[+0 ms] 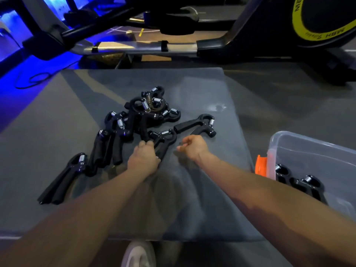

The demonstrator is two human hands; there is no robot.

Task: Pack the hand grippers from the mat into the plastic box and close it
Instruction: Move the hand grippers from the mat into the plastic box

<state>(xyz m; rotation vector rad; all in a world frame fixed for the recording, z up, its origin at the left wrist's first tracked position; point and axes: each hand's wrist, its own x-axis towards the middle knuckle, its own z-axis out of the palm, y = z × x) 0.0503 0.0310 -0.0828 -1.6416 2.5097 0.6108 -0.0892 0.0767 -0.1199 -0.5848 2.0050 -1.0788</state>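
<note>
Left hand (143, 159) curled, knuckles up, around the handles of a black plastic hand gripper with a steel coil spring (163, 140), gripping it low on the grey foam mat (202, 89). Right hand (192, 147) just beside, to the right, fingers loosely curled and holding nothing, hovering close over the mat between the gripped tool and a lone black hand gripper lying on its side (196, 125), whose spring end points to the right. Beyond the left hand, a tangled pile of black spring grippers (146, 110), heaped on one another near the mat's middle. Left of the hand, a pair of black grippers lying handles-down (105, 149), touching the pile's edge, and farther left one more black gripper stretched out alone (63, 178) toward the mat's near-left corner. At the right edge, off the mat on the floor, a clear plastic storage box with an orange latch (289, 139), lid off, already holding black grippers at its bottom (300, 183); exact count there not discernible. Behind the mat, the dark frame of an exercise machine with a yellow-ringed flywheel (317, 22), and blue light on the floor at far left. At the bottom edge, a white shoe toe (137, 255) just under the mat's near border.
</note>
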